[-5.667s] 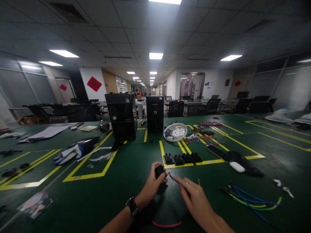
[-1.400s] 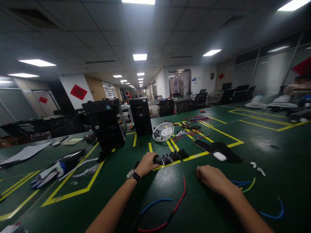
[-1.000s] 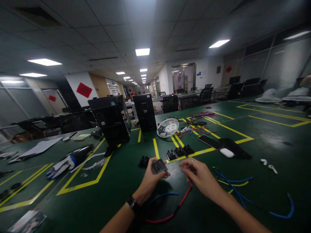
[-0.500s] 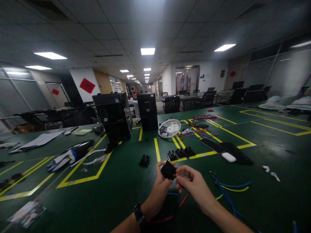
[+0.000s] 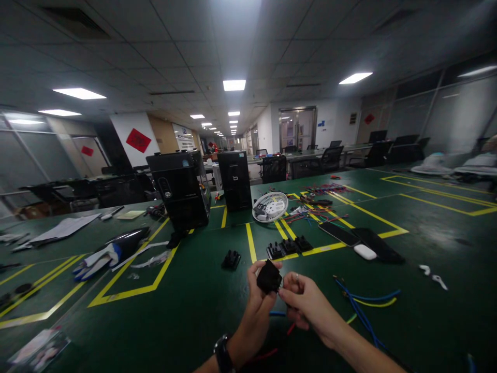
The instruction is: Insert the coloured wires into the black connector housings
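My left hand (image 5: 258,290), with a dark watch on its wrist, is wrapped round a small black plastic block (image 5: 268,276) that it holds up above the table. The fingers of my right hand (image 5: 301,298) are pinched together at the block's right edge. Whatever lies between those fingertips is hidden. Below my hands, parts of a blue wire (image 5: 277,313) and a red wire (image 5: 266,355) show on the tabletop. Just beyond my hands stand several black plastic parts with upright posts, one (image 5: 231,259) apart on the left and a group (image 5: 289,245) on the right.
Blue and yellow-green wires (image 5: 365,311) lie right of my hands. Farther off are a white basket (image 5: 271,206), a phone (image 5: 339,233), a white earbud case (image 5: 365,252) and two computer towers (image 5: 235,181). A glove (image 5: 97,261) lies left. Yellow tape marks the green table (image 5: 186,321).
The black block has been turned a little in my left hand. My right fingers stay at its edge, and the right hand has shifted slightly. The camera view has moved a little.
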Tool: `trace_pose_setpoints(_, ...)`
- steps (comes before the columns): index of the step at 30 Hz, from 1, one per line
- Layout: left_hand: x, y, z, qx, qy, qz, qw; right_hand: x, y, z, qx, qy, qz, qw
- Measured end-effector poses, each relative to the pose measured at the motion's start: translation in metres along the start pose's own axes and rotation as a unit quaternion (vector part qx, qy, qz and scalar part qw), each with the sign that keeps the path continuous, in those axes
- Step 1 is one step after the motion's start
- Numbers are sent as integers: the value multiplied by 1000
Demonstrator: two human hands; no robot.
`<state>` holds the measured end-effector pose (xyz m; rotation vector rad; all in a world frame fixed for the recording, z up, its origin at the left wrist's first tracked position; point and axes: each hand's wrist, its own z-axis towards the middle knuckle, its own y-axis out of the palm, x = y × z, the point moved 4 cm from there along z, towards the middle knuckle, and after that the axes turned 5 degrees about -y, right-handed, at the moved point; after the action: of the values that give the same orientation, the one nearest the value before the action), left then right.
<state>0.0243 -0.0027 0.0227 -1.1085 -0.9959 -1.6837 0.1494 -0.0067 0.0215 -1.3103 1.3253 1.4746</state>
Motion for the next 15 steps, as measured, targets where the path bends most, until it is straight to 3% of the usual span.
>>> trace_pose_setpoints(6, 5, 1, -2, -2, -28, 65, 997, 9, -4, 3, 23, 31, -50, 998)
trace_pose_setpoints(11, 15, -13, 12, -10, -11, 130, 991, 5, 5, 4, -95, -22, -174, 980)
trace_pose_setpoints(15, 20, -20, 11, 1, 44, 156, 987, 4, 13, -1, -122, -73, -190, 971)
